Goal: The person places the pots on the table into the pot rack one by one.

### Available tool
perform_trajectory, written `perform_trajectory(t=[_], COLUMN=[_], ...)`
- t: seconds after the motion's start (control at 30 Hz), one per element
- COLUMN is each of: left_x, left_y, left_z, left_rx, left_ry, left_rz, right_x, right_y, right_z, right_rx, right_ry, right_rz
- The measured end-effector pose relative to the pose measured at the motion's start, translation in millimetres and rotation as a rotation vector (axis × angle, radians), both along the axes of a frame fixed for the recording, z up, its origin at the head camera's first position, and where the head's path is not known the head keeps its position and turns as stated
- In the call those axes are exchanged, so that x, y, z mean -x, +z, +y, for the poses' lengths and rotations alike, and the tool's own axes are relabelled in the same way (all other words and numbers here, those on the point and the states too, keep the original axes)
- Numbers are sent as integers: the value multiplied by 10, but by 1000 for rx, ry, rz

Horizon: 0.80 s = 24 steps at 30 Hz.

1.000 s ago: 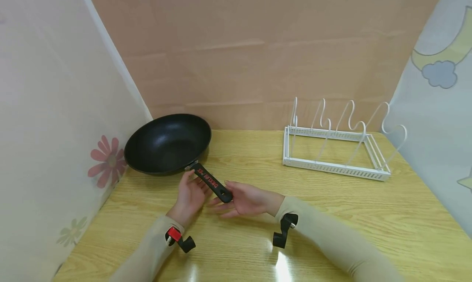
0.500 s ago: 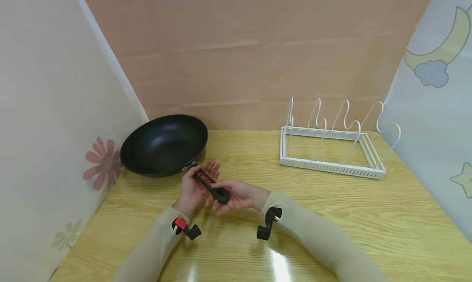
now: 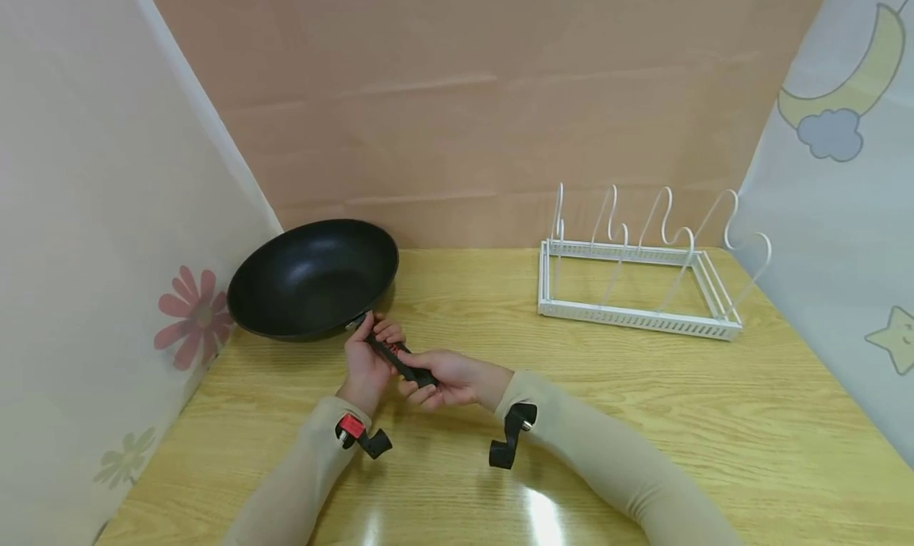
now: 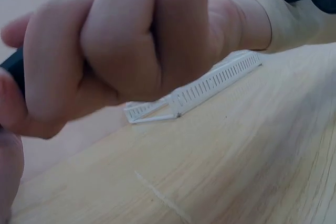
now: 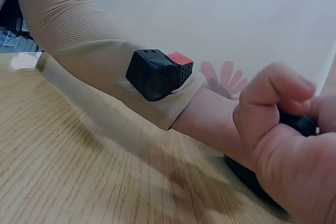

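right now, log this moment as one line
left hand: grips handle near wok | right hand: grips handle, farther out | white rack: untouched

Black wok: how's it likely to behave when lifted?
The black wok probably feels bowl-heavy: left hand and right hand grip only the handle. It's likely stiff, its bowl looking smooth and evenly round. That curved shape suggests it may rock if pushed.

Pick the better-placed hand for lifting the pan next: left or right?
Probably the left hand: it grips the handle close to the bowl of the pan, likely giving better leverage. The right hand holds nearer the free end.
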<state>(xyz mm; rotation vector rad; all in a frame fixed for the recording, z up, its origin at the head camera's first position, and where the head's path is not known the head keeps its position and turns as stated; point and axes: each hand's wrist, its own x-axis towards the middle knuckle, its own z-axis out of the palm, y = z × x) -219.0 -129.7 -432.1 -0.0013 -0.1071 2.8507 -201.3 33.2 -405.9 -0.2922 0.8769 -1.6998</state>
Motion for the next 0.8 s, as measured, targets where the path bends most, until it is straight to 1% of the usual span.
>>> perform_trajectory(t=[0.07, 0.17, 0.3, 0.47, 0.57, 0.63, 0.8], left_x=[6, 3, 8, 10, 6, 6, 5], left_y=[-24, -49, -53, -33, -23, 4, 149], left_z=[-11, -25, -32, -19, -9, 3, 47], left_rx=[-45, -83, -62, -14, -3, 17, 88], left_ry=[-32, -59, -59, -52, -63, -61, -40], left_rz=[37, 54, 37, 30, 76, 111, 205], right_x=[-7, -21, -43, -66, -64, -59, -52], right_y=[-9, -46, -91, -129, -166, -170, -104], right_z=[-22, -50, -75, -73, -66, -48, 23], right_rx=[-20, -50, -83, -98, -92, -80, -34], right_ry=[-5, -11, -38, -68, -71, -71, -71], right_rz=[41, 121, 199, 258, 296, 315, 333])
